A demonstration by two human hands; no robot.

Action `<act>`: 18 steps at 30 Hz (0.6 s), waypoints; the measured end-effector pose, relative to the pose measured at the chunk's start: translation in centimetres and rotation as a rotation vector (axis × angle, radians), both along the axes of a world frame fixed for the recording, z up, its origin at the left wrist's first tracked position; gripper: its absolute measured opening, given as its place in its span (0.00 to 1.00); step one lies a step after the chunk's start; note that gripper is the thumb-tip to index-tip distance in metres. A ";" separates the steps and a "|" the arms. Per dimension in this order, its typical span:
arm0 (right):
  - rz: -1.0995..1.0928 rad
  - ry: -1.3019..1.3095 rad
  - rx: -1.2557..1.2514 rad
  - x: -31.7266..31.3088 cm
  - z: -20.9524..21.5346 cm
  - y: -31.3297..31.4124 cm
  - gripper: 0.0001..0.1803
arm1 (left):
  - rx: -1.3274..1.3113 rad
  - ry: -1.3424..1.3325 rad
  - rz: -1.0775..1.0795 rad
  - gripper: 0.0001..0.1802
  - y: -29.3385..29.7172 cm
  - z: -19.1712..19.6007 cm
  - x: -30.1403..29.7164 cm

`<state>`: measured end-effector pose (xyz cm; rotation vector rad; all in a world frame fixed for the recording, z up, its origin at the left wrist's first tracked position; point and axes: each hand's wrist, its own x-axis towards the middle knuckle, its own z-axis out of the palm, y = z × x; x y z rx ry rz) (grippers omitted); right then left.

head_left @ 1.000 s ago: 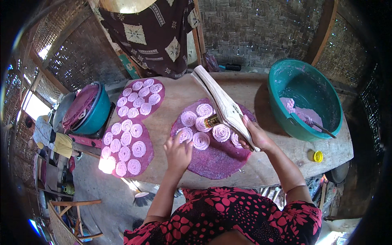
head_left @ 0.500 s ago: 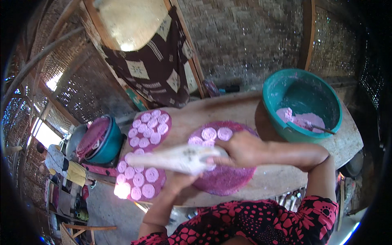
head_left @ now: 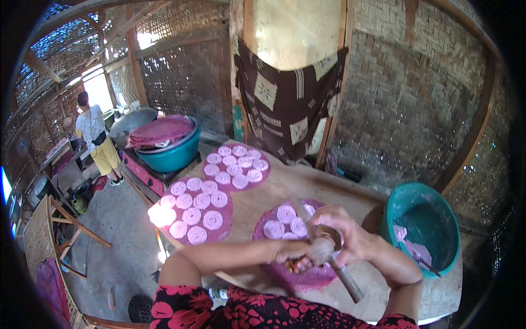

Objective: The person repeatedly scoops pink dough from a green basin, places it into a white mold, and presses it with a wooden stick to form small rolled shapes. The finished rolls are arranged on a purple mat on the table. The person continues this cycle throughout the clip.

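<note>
Both my hands close round a wooden hand press (head_left: pixel 324 248) with a rounded body and a long bar (head_left: pixel 348 285) slanting across it. My left hand (head_left: pixel 293 253) wraps its near left side, with something small and reddish-orange at the fingers. My right hand (head_left: pixel 350 236) grips the body from the right. Underneath lies a round pink mat (head_left: pixel 298 281) bearing several coiled pale-pink dough swirls (head_left: pixel 286 214); my hands and the press hide part of it. More swirls cover two other pink mats at the left, a near one (head_left: pixel 223 233) and a far one (head_left: pixel 263 174).
A green basin (head_left: pixel 390 219) with pink dough (head_left: pixel 419 253) and a stick stands at the table's right. Pink mats (head_left: pixel 167 131) are piled over a teal tub (head_left: pixel 175 160) at the far left. Beyond stands another person (head_left: pixel 96 134). A patterned brown cloth (head_left: pixel 279 104) hangs behind the table.
My view has swung left. The press, blurred and lying sideways across my hands before, is now turned, with its bar slanting toward me. My right hand has shifted onto its body.
</note>
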<state>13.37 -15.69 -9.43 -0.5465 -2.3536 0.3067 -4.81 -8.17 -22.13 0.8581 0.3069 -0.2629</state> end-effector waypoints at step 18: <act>-0.559 1.597 0.154 15.4 6.5 -4.2 0.06 | 0.775 -0.144 0.886 0.11 8.8 6.5 0.4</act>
